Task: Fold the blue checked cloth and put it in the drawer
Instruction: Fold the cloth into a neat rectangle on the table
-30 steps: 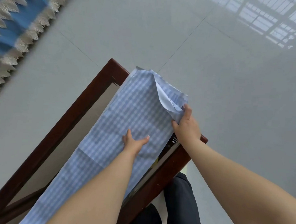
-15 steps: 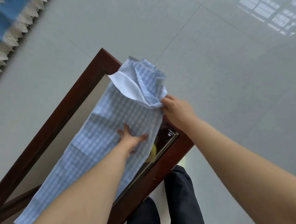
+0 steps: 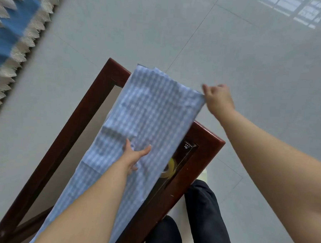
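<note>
I have the cloth (image 3: 153,109) laid as a long strip down the table (image 3: 78,120), running from the far end toward me and off the near edge of the view. Its far right corner overhangs the table's rim, and that is where my right hand (image 3: 217,99) is: fingers curled around that corner, pinching it and drawing it out to the right, clear of the rim. I judge the pull is there to take the slack and ripples out of the far end so the edges line up before the next fold.

My left hand (image 3: 134,154) lies flat on the middle of the strip, fingers straight and spread, gripping nothing. It works as an anchor: with the cloth pinned there, the tug from the right stretches only the far half and does not drag the whole strip across the glass.

The cloth is already narrowed into a band with a stepped layer showing on its left side just beyond my left hand, so I take the folding to be partway done. It still needs shortening along its length. No drawer shows in this view, so I cannot say where it sits.

Under the glass at the right, a yellow shape (image 3: 170,168) shows beside the cloth. A fringed blue rug (image 3: 10,24) lies far left on the tiled floor (image 3: 252,61).
</note>
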Motion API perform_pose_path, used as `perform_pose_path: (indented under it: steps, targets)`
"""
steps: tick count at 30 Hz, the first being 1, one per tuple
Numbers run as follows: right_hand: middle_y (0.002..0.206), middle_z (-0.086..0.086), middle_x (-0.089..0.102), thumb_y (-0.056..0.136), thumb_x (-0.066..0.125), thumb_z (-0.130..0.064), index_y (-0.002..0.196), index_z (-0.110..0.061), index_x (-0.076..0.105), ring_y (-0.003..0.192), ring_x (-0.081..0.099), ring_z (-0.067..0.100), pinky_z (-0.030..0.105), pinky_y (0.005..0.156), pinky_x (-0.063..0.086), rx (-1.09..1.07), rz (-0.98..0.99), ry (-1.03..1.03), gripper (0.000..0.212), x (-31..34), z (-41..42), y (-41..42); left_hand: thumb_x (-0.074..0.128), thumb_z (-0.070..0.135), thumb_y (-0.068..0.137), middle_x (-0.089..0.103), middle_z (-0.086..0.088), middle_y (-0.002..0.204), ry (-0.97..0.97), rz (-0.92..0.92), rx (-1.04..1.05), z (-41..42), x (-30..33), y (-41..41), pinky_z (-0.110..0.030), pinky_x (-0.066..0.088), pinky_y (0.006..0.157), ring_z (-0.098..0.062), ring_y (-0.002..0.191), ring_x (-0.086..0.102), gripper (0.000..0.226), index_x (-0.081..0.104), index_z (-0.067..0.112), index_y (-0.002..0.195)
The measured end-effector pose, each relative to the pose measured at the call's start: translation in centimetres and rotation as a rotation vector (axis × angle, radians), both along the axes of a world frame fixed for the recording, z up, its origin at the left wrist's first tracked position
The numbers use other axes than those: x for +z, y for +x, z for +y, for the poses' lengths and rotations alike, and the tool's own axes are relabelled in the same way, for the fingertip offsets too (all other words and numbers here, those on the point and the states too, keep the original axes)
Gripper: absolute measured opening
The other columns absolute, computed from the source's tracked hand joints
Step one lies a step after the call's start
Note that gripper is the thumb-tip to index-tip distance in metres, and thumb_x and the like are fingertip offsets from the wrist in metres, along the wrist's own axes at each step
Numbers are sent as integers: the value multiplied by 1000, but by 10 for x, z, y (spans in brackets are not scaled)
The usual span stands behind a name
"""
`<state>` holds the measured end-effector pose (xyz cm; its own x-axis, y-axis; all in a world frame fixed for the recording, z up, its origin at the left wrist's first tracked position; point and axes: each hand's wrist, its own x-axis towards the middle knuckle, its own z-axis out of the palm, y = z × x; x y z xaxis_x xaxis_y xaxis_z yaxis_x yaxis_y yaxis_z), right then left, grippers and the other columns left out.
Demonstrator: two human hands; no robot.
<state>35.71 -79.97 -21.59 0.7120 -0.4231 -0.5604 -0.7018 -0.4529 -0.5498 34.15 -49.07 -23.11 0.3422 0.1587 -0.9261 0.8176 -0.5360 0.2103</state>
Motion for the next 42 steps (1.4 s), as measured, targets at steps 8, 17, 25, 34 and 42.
perform_pose_path:
  steps: [8,17,25,34,42]
  targets:
    - [119,5,60,69,80,-43,133,-10,41,91,67,23,37,77,57,-693,154,869,83,-20,28,-13,74,45,76,-30,6,154,43,-28,-176,-32,1,7,-46,49,95,-23,146,14,113,-14,41,147]
    - [76,-10,64,89,60,-6,101,-10,63,74,61,8,27,72,53,-379,-297,713,13,15,49,-13,27,52,98,1,6,161,416,-514,-563,-30,-2,-24,-51,26,110,-29,144,13,60,8,34,151]
    - [155,5,25,85,59,-54,147,-21,25,141,26,26,45,113,27,188,54,-121,78,-40,36,-16,52,55,88,-11,2,160,383,-368,-879,-21,-17,2,-47,19,115,-26,146,3,86,0,32,151]
    - [133,10,48,87,61,-40,136,-17,44,126,42,30,38,98,37,322,12,-32,56,-50,50,62,67,55,78,-8,1,161,404,-425,-587,-21,-25,90,-48,16,116,-24,148,-3,105,0,23,152]
    - [102,3,65,75,66,4,88,-12,62,86,61,28,32,68,44,743,-695,-342,21,-72,68,16,65,36,84,51,-8,121,531,-699,-691,-6,-17,126,-42,33,100,-29,118,45,37,55,18,114]
